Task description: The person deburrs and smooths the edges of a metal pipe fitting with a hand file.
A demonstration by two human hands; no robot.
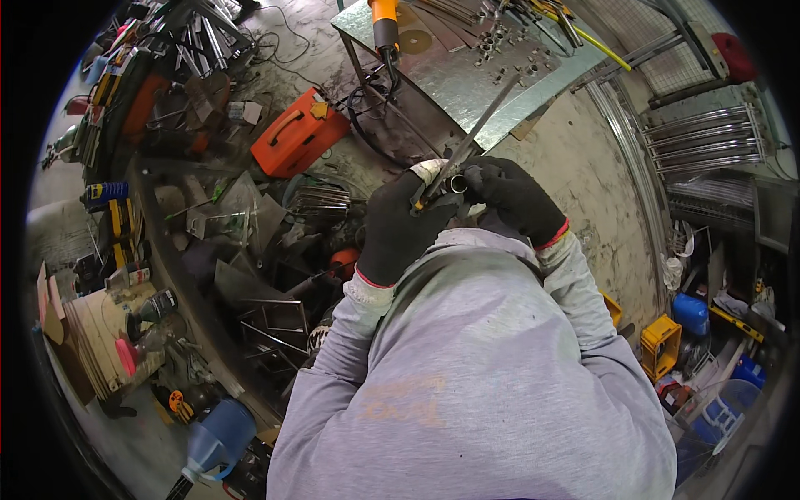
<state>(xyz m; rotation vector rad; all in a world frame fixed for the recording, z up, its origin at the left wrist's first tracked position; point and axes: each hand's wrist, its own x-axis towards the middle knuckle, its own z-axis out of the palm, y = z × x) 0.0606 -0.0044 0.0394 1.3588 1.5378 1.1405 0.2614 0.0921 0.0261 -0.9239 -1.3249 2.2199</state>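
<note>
Both my hands wear black gloves and meet in front of my chest, near the metal table's edge. My left hand [402, 223] is closed around the lower end of a long, thin grey file [486, 122]. An orange-yellow bit shows at that end, and the shaft slants up and right over the table. Close beside the file, my right hand [518, 200] pinches a short shiny metal tube [455, 183], its round open end showing between the hands. Whether the file touches the tube I cannot tell. Pale cloth shows by the left fingers.
Ahead stands a metal-topped table [442, 79] bearing small tube pieces [504, 46], tools and an orange-and-black power tool [384, 25]. An orange case [300, 133] sits on the floor to its left. Scrap metal [250, 217] crowds my left; a yellow crate [660, 346] lies right.
</note>
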